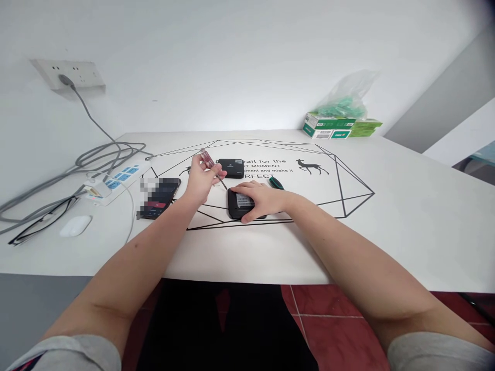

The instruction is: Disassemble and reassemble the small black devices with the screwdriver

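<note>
Head view looks down on a small black box [242,204] lying flat on the white counter [406,216], just in front of the person, on the printed line pattern. Its upward face shows a pale, ribbed panel, partly covered, so what lies inside cannot be told. The right hand [260,200] rests flat on the box, fingers pressed together and laid across its top, thumb at the near edge, steadying it. The left hand [201,180] is raised just beside the box, fingers pinching a screwdriver [213,168] with a clear reddish handle; the tip slants down toward the box's far left corner, and whether it touches cannot be told. Judging from this, the work on the box is under way, with the tool at the corner and nothing visibly lifted off.

A second black box [231,168] sits just behind, closed. A green-handled tool [276,182] lies by the right hand's far side. A phone [159,198] lies left of the left hand, then a power strip [116,181], a white mouse [76,225] and grey cables [88,159]. Green cartons [332,127] stand at the far edge.
</note>
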The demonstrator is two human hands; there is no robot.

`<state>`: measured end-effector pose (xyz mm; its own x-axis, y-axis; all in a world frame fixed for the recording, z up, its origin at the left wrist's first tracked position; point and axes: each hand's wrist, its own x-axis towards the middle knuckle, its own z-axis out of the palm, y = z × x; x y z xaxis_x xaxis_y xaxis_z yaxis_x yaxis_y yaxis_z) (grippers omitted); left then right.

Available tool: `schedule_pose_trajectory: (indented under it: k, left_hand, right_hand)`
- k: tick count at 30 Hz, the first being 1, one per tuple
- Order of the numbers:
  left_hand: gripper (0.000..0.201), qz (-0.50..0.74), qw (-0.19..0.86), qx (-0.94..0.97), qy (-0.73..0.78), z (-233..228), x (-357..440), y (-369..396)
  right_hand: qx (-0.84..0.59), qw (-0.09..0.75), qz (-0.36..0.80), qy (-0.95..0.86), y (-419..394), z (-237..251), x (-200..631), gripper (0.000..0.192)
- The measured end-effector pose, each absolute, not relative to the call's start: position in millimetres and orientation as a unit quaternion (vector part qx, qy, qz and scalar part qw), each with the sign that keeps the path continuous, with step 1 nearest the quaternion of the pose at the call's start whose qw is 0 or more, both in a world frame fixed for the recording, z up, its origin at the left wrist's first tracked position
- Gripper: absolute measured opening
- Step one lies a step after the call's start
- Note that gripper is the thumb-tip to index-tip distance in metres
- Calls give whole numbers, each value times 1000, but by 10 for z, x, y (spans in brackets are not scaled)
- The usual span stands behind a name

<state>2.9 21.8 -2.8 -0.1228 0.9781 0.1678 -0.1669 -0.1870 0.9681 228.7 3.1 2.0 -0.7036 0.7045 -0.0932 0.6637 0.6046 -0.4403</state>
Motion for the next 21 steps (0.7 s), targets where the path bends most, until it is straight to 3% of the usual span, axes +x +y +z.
schedule_pose_trajectory:
  k: [15,21]
  left_hand:
    - [43,591,472,496,426,-36,66,126]
    - [69,578,406,573,415,-49,56,14]
  right_hand:
    - [-394,38,224,-890,15,27,2271,116]
    - [-392,38,216,-893,13,31,2267,115]
